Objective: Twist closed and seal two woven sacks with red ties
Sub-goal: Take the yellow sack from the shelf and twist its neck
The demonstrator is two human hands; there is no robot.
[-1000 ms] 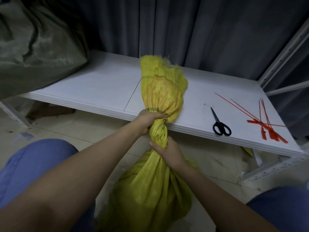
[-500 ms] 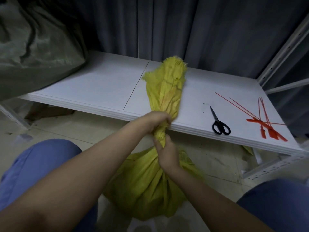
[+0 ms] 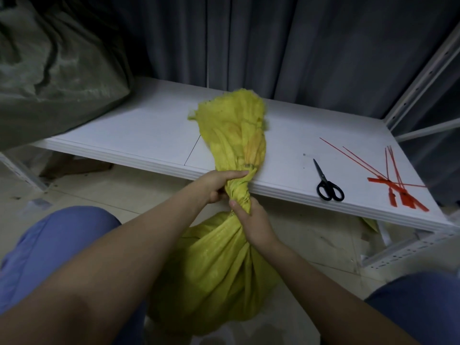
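Observation:
A full yellow woven sack (image 3: 219, 267) stands on the floor between my knees. Its neck is twisted into a tight rope, and the loose top fans out over the white shelf's front edge. My left hand (image 3: 217, 184) grips the upper part of the twisted neck. Just below it, my right hand (image 3: 252, 219) grips the lower part of the neck, thumb up. Several red ties (image 3: 398, 185) lie crossed on the shelf at the right, out of both hands.
Black scissors (image 3: 327, 185) lie on the white shelf (image 3: 139, 135) left of the ties. A large grey-green sack (image 3: 49, 70) sits at the shelf's left end. Grey curtains hang behind, a metal rack post (image 3: 423, 70) rises at the right.
The sack's neck has been twisted tighter and its top has turned and spread. My right hand has shifted its hold lower on the neck, the left stays above it.

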